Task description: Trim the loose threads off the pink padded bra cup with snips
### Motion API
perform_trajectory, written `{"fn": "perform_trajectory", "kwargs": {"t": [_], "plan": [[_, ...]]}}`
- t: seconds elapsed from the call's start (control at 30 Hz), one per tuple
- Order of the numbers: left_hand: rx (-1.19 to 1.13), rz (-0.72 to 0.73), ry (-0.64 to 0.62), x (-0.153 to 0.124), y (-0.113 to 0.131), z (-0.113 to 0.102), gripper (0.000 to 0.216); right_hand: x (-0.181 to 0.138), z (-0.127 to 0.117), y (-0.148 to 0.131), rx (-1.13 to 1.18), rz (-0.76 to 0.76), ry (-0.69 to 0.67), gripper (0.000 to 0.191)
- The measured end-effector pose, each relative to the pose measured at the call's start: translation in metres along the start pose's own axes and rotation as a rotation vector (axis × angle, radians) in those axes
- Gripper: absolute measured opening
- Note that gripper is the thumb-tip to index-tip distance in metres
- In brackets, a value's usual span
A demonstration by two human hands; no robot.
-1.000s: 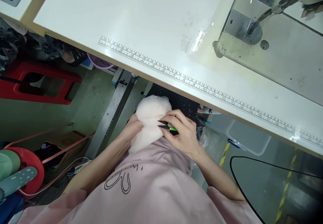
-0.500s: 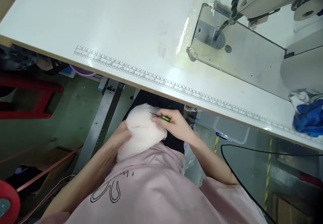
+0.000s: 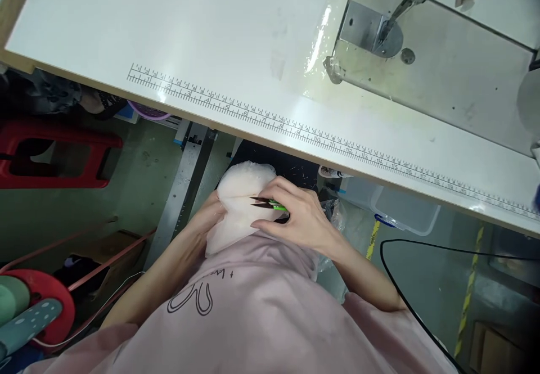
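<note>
Right hand (image 3: pixel 301 222) gripped small green-handled thread snips (image 3: pixel 270 204), fingers curled round the handle, dark blades pointing left and slightly apart, tips resting on the pale pink padded piece (image 3: pixel 241 205). That piece sat in the person's lap, below the near edge of the white sewing table (image 3: pixel 189 31), just above the pink shirt (image 3: pixel 253 318). Left hand (image 3: pixel 208 219) cupped the piece from its left side; fingers mostly hidden behind it, so the grip could not be told fully, but the hand was pressed against it.

Containers: clear plastic bin (image 3: pixel 400 211) with a blue clip under the table at right, contents not readable. Purple basket (image 3: pixel 147 111) under the table at far left, mostly hidden, contents not visible.

Printed ruler strip (image 3: pixel 316 138) ran along the table's near edge. Sewing machine (image 3: pixel 422 53) bed at far right, needle plate visible. Red stool (image 3: pixel 54 152) on the floor at left. Black cable (image 3: pixel 422 250) looped at near right.
</note>
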State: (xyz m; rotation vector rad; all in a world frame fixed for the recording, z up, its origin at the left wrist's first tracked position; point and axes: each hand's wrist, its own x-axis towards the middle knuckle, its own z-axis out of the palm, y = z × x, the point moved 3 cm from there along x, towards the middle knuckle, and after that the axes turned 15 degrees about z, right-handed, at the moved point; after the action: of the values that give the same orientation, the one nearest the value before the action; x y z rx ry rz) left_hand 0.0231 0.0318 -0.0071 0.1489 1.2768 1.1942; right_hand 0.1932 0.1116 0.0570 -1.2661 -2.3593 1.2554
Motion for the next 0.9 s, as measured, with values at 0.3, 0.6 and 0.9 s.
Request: {"fn": "perform_trajectory", "kwargs": {"t": [0.3, 0.6, 0.9], "plan": [[0.075, 0.068, -0.053, -0.002, 0.001, -0.002, 0.043, 0.001, 0.0, 0.002, 0.102, 0.017, -0.02, 0.025], [0.109, 0.027, -0.114, -0.004, -0.002, -0.006, 0.04, 0.013, -0.004, 0.011, 0.227, 0.23, -0.131, 0.025], [0.003, -0.071, 0.004, -0.006, -0.001, -0.003, 0.044, 0.019, -0.004, 0.018, 0.378, 0.238, -0.201, 0.02]]}}
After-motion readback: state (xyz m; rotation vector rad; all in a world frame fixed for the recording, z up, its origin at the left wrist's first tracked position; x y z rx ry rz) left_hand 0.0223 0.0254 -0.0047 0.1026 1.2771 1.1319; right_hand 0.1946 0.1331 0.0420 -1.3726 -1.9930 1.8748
